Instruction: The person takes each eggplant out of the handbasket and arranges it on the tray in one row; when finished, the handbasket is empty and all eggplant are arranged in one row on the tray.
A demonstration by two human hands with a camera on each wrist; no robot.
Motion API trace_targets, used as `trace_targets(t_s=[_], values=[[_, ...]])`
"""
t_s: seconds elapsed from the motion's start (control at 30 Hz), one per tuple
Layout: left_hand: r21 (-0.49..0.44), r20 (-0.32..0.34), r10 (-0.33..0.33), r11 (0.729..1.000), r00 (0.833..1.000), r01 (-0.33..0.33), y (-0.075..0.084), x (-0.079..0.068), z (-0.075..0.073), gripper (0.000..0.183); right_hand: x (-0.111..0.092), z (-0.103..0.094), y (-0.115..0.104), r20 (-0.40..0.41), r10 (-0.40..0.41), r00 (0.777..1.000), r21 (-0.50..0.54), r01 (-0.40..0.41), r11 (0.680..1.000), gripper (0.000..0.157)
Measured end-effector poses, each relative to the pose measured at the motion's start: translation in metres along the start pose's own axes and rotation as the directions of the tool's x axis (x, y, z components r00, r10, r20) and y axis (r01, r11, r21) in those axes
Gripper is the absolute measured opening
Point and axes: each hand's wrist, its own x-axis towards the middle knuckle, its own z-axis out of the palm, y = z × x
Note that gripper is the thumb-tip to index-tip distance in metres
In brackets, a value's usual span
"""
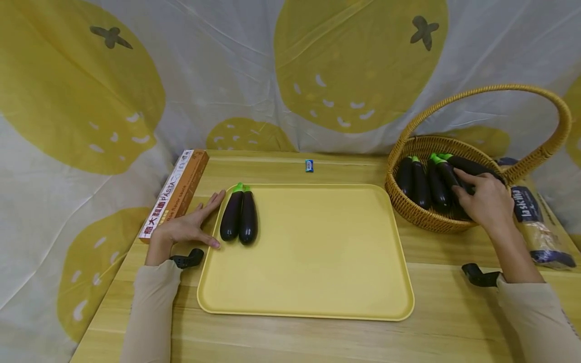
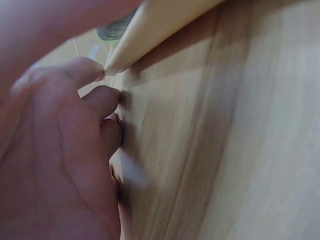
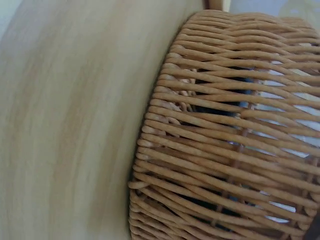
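Note:
My left hand (image 1: 190,227) is at the left rim of a yellow tray (image 1: 317,252), fingers spread and thumb on the rim. In the left wrist view, its fingertips (image 2: 107,100) are by the tray's edge. Two dark eggplants, a left one (image 1: 231,217) and a right one (image 1: 248,222), lie side by side on the tray, green stems away from me. At the right, my right hand (image 1: 487,199) reaches into a wicker basket (image 1: 419,218) and grips an eggplant (image 1: 447,173) between thumb and fingers. Several other eggplants (image 1: 421,186) lie in the basket; the hand partly hides some.
A pasta box (image 1: 174,194) lies left of the tray. Behind the tray is a small blue packet (image 1: 309,166). The basket's tall handle (image 1: 481,91) arches above the right hand. A clear-and-blue bag (image 1: 540,232) lies right of the basket. A lemon-print cloth (image 1: 227,75) hangs behind the table.

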Motion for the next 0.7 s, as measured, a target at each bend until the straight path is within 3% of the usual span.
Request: trace_targets(t_s=[0.13,0.4,0.7], values=[[-0.002,0.004,-0.007,1.0,1.0,0.007,0.0,0.0,0.0,0.136,0.001,-0.004,0.002,0.027,-0.01,1.0,0.037,0.009,0.999,0.048],[-0.001,-0.002,-0.009,1.0,1.0,0.009,-0.002,-0.002,0.0,0.136,0.007,-0.011,0.008,0.184,-0.014,0.983,0.065,0.002,0.998,0.057],[0.001,-0.001,-0.009,1.0,1.0,0.009,-0.002,-0.001,0.0,0.137,0.005,-0.018,0.006,0.212,0.066,0.975,0.202,-0.11,0.973,0.066]])
